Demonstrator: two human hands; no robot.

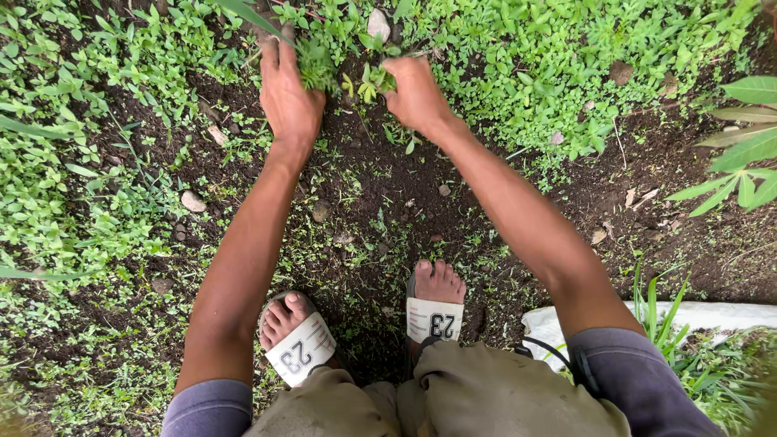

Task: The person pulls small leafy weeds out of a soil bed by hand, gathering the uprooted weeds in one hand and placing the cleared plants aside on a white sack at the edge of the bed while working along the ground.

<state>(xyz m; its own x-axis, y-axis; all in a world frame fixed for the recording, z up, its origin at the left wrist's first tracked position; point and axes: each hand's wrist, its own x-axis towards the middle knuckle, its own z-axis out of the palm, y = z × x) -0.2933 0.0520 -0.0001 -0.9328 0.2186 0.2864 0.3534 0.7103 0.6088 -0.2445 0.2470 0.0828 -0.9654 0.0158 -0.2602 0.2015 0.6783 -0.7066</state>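
Both my arms reach down to a patch of small green weeds (340, 57) growing in dark soil (380, 186). My left hand (287, 93) is closed around a tuft of leafy weeds (314, 65) at its fingertips. My right hand (414, 93) grips another small clump of weeds (374, 79) just beside it. The two hands are about a hand's width apart. My fingers are partly hidden in the leaves.
My feet in white-strapped sandals (301, 350) (435, 317) stand on bare soil below the hands. Dense low weeds (566, 57) cover the ground left and upper right. Small stones (193, 201) lie scattered. A white sack (712, 316) lies at the lower right, long leaves (745, 146) on the right edge.
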